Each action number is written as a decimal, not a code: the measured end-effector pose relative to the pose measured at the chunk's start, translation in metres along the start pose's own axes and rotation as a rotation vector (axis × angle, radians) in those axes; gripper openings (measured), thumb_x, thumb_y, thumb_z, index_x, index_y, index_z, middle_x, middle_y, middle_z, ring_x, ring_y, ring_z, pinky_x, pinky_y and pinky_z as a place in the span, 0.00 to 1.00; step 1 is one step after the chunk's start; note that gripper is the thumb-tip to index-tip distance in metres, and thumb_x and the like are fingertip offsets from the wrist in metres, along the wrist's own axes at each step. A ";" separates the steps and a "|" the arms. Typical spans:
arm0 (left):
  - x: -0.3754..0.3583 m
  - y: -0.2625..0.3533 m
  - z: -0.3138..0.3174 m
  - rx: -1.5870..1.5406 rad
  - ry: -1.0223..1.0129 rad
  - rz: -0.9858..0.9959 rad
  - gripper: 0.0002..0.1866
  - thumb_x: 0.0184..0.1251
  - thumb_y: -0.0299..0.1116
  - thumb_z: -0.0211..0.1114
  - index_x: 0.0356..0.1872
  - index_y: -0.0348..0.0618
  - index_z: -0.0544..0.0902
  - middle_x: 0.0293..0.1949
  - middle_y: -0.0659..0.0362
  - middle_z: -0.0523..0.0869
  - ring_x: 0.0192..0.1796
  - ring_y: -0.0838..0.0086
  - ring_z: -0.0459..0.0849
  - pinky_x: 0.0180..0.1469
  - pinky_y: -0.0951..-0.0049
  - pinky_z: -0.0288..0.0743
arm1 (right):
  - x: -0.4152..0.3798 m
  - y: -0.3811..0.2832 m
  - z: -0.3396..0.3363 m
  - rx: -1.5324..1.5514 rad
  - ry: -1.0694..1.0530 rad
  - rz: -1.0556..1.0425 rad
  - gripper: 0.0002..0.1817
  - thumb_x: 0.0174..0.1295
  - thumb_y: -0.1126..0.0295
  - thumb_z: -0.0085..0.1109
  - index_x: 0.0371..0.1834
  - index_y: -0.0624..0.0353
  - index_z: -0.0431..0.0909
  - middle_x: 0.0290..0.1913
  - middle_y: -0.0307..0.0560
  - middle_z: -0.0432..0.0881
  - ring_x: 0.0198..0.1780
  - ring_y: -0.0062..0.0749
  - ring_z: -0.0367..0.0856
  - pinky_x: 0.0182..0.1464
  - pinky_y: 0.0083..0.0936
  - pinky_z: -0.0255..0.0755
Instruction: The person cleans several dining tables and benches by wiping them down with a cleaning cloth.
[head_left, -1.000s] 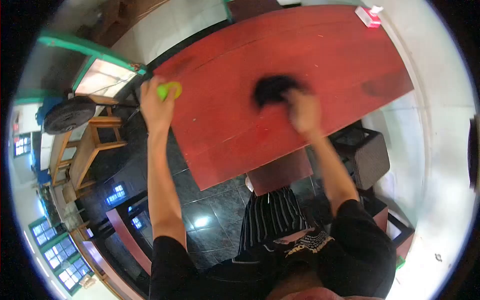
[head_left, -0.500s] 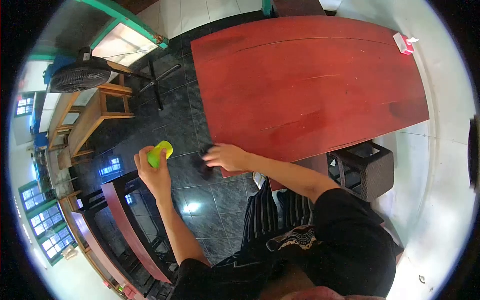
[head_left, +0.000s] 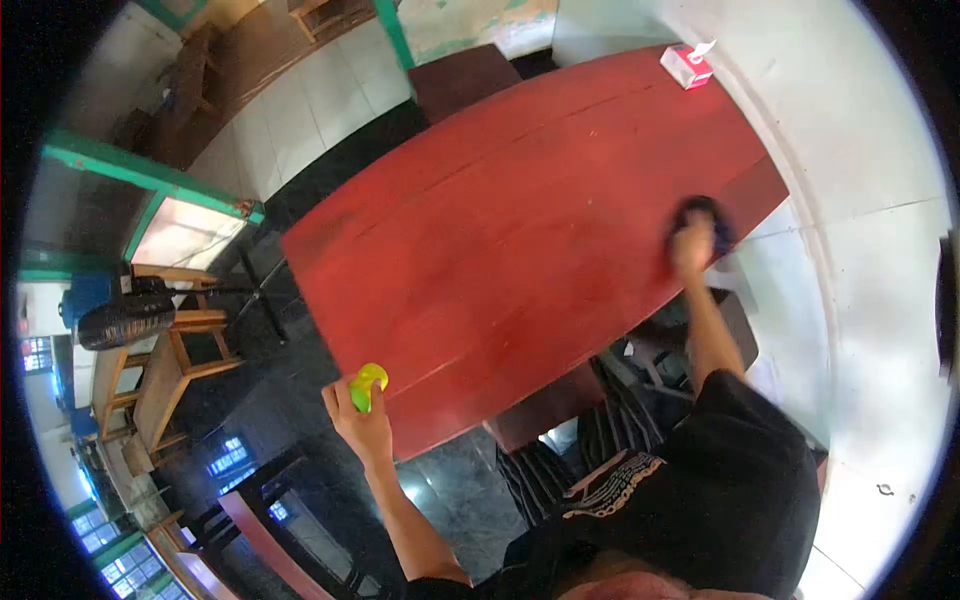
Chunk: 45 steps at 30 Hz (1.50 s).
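My left hand (head_left: 362, 425) grips a small yellow-green bottle (head_left: 366, 385) just off the near-left corner of the long red wooden table (head_left: 500, 240). My right hand (head_left: 692, 248) is stretched out to the table's right edge and presses a dark cloth (head_left: 706, 216) against the wood there; the hand and cloth are blurred by motion.
A small pink and white box (head_left: 685, 66) sits at the table's far right corner. A wicker stool (head_left: 735, 330) stands under the right edge, a dark bench (head_left: 540, 405) under the near edge. A fan (head_left: 125, 322) and wooden chairs (head_left: 170, 365) stand to the left on dark tiles.
My right hand has swept the dark cloth from the table's near-left edge across to its right edge. My left hand with the bottle has stayed low near the table's left corner.
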<state>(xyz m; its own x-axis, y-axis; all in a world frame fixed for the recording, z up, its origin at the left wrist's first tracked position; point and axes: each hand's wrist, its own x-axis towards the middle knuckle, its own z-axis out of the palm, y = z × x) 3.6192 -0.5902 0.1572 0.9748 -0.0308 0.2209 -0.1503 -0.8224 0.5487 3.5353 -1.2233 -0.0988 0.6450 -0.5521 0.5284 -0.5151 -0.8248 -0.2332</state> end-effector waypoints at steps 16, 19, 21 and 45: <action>0.037 0.181 0.161 -0.021 -0.222 0.079 0.16 0.51 0.26 0.70 0.41 0.40 0.77 0.41 0.50 0.75 0.44 0.53 0.76 0.46 0.57 0.71 | 0.196 0.052 -0.006 0.022 -0.114 0.046 0.22 0.57 0.70 0.50 0.57 0.52 0.78 0.59 0.49 0.77 0.59 0.41 0.76 0.57 0.41 0.70; 0.050 0.209 0.183 -0.062 -0.264 0.156 0.16 0.51 0.27 0.70 0.42 0.41 0.77 0.42 0.50 0.75 0.46 0.52 0.76 0.47 0.56 0.70 | 0.185 0.194 -0.057 -0.389 -0.066 0.714 0.24 0.55 0.69 0.52 0.58 0.52 0.76 0.61 0.47 0.74 0.53 0.50 0.73 0.51 0.42 0.67; 0.065 0.240 0.213 -0.078 -0.297 0.233 0.16 0.52 0.29 0.70 0.43 0.41 0.77 0.43 0.49 0.75 0.47 0.50 0.75 0.48 0.55 0.70 | 0.197 0.192 -0.059 -0.308 0.164 0.438 0.23 0.55 0.70 0.51 0.57 0.53 0.76 0.59 0.50 0.75 0.52 0.47 0.73 0.51 0.42 0.67; 0.083 0.652 0.549 -0.096 -0.476 1.004 0.34 0.58 0.39 0.70 0.63 0.44 0.64 0.62 0.43 0.65 0.66 0.47 0.63 0.65 0.49 0.62 | 0.031 0.164 -0.081 1.246 -0.188 1.526 0.41 0.66 0.36 0.43 0.71 0.58 0.60 0.69 0.57 0.64 0.68 0.48 0.65 0.68 0.41 0.60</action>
<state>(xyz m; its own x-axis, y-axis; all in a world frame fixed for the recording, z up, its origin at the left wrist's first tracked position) 3.6930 -1.4407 0.0902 0.3640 -0.8887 0.2789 -0.8977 -0.2549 0.3593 3.4246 -1.3660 -0.0547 0.2119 -0.6946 -0.6875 -0.0443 0.6959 -0.7168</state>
